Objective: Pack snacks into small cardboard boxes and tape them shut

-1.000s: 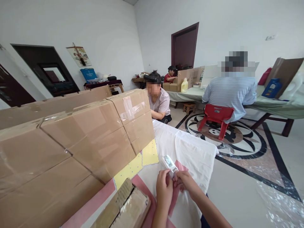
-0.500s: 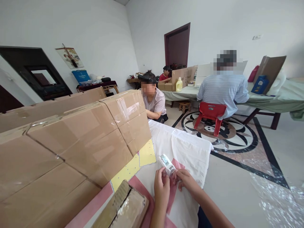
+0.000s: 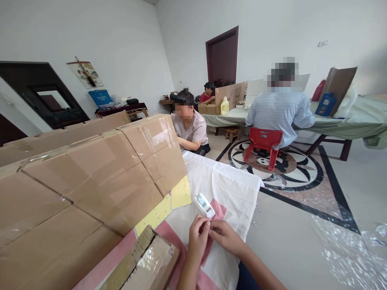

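A small white device (image 3: 204, 205) with a grey-green panel lies on the white cloth (image 3: 232, 197), just beyond my fingertips. My left hand (image 3: 198, 237) is closed in a pinch close to its near end. Beside it, my right hand (image 3: 226, 237) has its fingers curled in, their tips meeting those of the left. Whatever sits between the fingertips, if anything, is hidden or too small to make out. Pink patches of the cloth show under and around both hands. To the left of my forearm rests a taped cardboard box (image 3: 151, 262).
A wall of taped cardboard boxes (image 3: 115, 177) runs along the left. Past its end sits a person (image 3: 192, 129); another sits on a red chair (image 3: 266, 139) at a long table with bottles. Clear plastic wrap (image 3: 347, 253) lies on the floor at right.
Both hands have drawn back slightly from the white device, and more of its near end shows. My fingertips have come closer together. The whole view has shifted a little.
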Demonstrator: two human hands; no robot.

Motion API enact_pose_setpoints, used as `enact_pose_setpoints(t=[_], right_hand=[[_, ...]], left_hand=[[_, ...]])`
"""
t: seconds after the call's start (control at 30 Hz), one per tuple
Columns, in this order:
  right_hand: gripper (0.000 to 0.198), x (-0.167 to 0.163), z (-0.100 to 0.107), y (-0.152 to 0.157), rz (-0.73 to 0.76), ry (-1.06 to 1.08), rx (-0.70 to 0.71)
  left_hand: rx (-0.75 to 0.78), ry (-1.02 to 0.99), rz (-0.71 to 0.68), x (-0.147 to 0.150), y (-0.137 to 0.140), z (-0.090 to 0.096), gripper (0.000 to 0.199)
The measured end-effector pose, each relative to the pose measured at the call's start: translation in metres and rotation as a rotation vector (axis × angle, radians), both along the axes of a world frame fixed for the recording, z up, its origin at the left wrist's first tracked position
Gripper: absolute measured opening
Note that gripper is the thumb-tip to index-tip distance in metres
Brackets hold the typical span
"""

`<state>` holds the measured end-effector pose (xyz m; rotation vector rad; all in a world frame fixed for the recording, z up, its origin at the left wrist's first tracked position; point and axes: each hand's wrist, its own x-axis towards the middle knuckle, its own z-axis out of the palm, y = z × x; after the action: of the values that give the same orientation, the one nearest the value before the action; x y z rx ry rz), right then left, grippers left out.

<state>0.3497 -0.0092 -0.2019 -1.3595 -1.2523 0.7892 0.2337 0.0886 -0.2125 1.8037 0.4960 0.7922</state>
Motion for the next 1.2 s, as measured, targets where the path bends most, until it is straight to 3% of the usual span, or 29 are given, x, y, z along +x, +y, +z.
enact_pose_setpoints(t=[0.17,0.47,0.9,1.2], right_hand=[[0.025,0.002,-0.010,0.002,-0.072,-0.021,-0.012],[0.021,0.003,-0.011,0.000,-0.061,-0.004,0.002],[0.031,0.001,-0.007,-0.005,-0.087,0.048,0.009],[0.032,0.002,-0.013,-0.003,-0.068,0.063,0.011]], left_hand=[[0.052,-0.009,0.067,0.000,0.001,-0.003,0.028],[0.055,0.002,0.066,0.001,-0.003,-0.009,0.030],[0.221,-0.036,0.144,-0.002,-0.015,-0.007,0.026],[0.104,-0.151,0.334,0.006,-0.022,0.007,0.032]])
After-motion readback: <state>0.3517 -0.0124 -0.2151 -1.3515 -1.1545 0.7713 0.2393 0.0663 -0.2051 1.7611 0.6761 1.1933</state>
